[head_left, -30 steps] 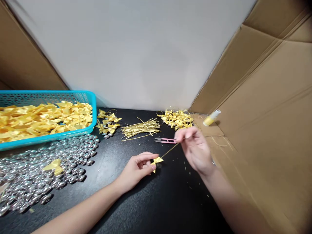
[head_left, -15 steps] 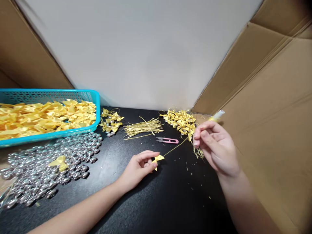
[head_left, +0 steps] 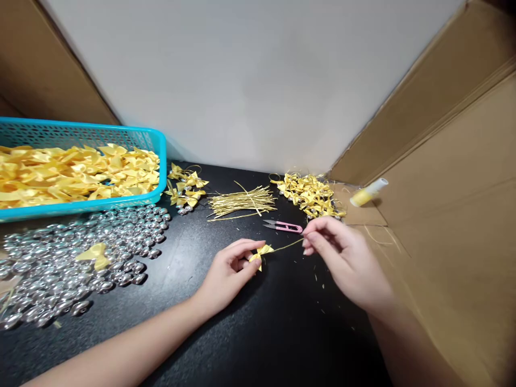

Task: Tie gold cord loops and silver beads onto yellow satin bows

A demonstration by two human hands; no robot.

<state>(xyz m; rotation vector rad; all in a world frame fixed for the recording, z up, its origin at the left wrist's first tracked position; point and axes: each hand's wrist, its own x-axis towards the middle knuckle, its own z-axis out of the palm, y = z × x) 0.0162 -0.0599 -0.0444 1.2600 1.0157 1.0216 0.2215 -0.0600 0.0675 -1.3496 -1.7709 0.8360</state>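
Between the thumb and fingers of my left hand [head_left: 234, 271] is a yellow ribbon bow [head_left: 264, 251], held just above the black table. A thin gold cord [head_left: 288, 245] runs from the bow to the right. My right hand [head_left: 341, 255] pinches the cord's other end, its fingertips closed. Pink thread snips [head_left: 283, 226] lie beyond the cord, close to my right fingertips. Behind them rests a bundle of cut gold cords [head_left: 242, 201]. A pile of bows with cord loops and silver beads [head_left: 310, 193] sits past my right hand.
At the left, a blue basket [head_left: 162, 166] holds many yellow bows. Silver beads [head_left: 80, 263] spread in front of it, with one loose bow [head_left: 95, 256] on top. A smaller group of beaded bows [head_left: 187, 185] lies beside the basket. A thread spool [head_left: 368, 192] stands near the cardboard wall [head_left: 451, 188].
My right hand has come down and left, nearer the bow, still pinching the cord. My left hand keeps hold of the bow. The view has shifted slightly, and the spool now shows fully.
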